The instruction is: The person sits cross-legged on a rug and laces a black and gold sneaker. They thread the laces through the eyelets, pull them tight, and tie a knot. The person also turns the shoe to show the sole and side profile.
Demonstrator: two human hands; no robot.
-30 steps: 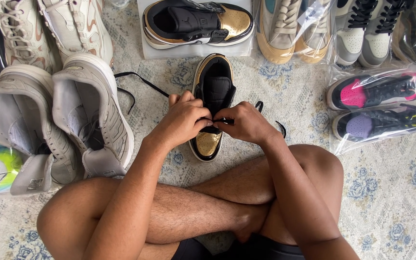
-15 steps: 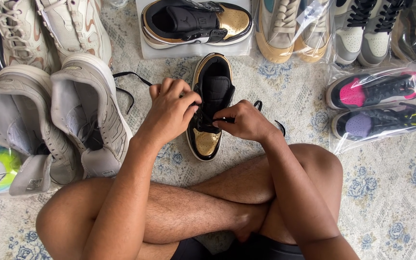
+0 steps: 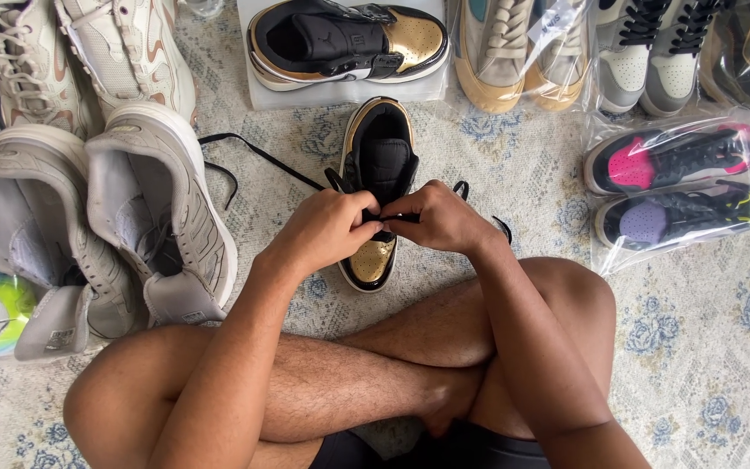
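Note:
A black and gold high-top sneaker [image 3: 381, 148] stands on the patterned carpet in front of my crossed legs, toe toward me. My left hand [image 3: 327, 230] and my right hand [image 3: 436, 217] meet over its lower eyelets, both pinching the black shoelace [image 3: 258, 155]. One free end of that lace trails off to the left across the carpet. My fingers hide the eyelets. The matching sneaker [image 3: 349, 39] lies on its side on a white box lid just beyond.
Two grey high-tops [image 3: 115, 226] stand at the left, with beige laced sneakers [image 3: 71, 43] behind them. Bagged pink-black [image 3: 674, 156] and purple-black [image 3: 683, 213] shoes lie at the right. More bagged pairs [image 3: 514, 52] line the top edge.
My left hand has come back from the upper left side of the sneaker down to the lace at its middle, closing in against my right hand.

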